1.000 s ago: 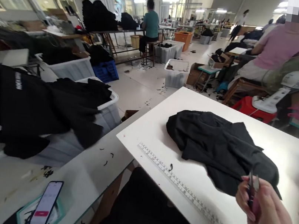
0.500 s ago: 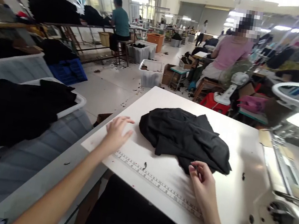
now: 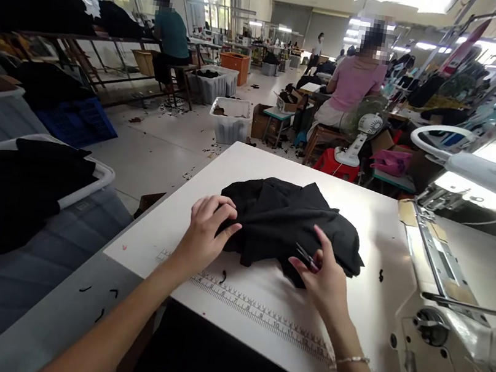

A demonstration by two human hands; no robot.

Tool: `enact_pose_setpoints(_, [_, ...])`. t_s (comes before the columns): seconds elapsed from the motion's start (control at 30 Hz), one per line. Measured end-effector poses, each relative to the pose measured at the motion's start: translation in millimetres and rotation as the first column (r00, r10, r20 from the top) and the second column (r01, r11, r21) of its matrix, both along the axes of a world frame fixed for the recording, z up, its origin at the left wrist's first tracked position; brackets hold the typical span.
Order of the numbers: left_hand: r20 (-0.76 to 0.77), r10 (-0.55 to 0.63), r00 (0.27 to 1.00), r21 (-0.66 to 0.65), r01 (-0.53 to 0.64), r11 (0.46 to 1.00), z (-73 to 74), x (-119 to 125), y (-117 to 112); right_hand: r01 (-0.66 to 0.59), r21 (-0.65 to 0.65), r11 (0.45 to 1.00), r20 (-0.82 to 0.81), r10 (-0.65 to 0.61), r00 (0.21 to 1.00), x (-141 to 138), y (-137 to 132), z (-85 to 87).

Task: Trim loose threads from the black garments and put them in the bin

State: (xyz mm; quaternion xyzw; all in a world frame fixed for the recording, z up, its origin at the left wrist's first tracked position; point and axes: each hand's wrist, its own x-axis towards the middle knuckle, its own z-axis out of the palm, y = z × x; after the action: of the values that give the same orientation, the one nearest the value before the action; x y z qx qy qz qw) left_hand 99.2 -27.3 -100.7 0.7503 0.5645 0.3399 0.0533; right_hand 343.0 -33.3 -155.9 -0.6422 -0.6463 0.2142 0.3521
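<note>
Head view: black garment (image 3: 283, 225) lies bunched on white tabletop (image 3: 251, 162), centre of frame, long axis left to right, right end slightly lower. Left hand (image 3: 204, 232) at its left end, fingers half-curled, thumb apart, touching garment; from here can't tell if they grip. Right hand (image 3: 328, 280) closed on snips (image 3: 307, 256), blades toward upper left, index finger stretched. Printed ruler (image 3: 257, 313), near edge: 8 to 12 readable. Grey bin (image 3: 101, 214), lower left, heaped with black cloth (image 3: 18, 195); pale bin (image 3: 231, 130), upper centre, some brownish scraps (image 3: 219, 111).

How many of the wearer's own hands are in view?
2: the left hand at the left end of the black cloth, the right hand over its right part, holding snips.
</note>
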Motion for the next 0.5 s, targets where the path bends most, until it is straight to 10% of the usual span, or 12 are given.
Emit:
enact_pose_setpoints(0.13, [0.016,-0.074,0.997,-0.239,0.075,0.968,0.6,-28.4,-8.0,-0.036,-0.093,0.995,0.037,0.040,0.999,8.9,26.8,2.4])
enact_pose_setpoints(0.3, [-0.076,-0.222,0.972,-0.697,0.107,0.709,13.1,-58.6,15.4,0.042,0.021,0.999,-0.082,-0.040,0.996,23.7,48.2,13.5])
enact_pose_setpoints(0.4, [-0.032,-0.148,0.989,-0.590,0.100,0.801,53.2,-52.8,32.0,0.189,0.177,0.966,-0.241,-0.143,0.960,18.2,52.6,43.7])
enact_pose_setpoints(0.5, [0.050,0.031,0.998,-0.207,-0.020,0.978,92.9,-42.3,27.9,0.369,0.339,0.865,-0.524,-0.152,0.838,7.6,31.7,76.4])
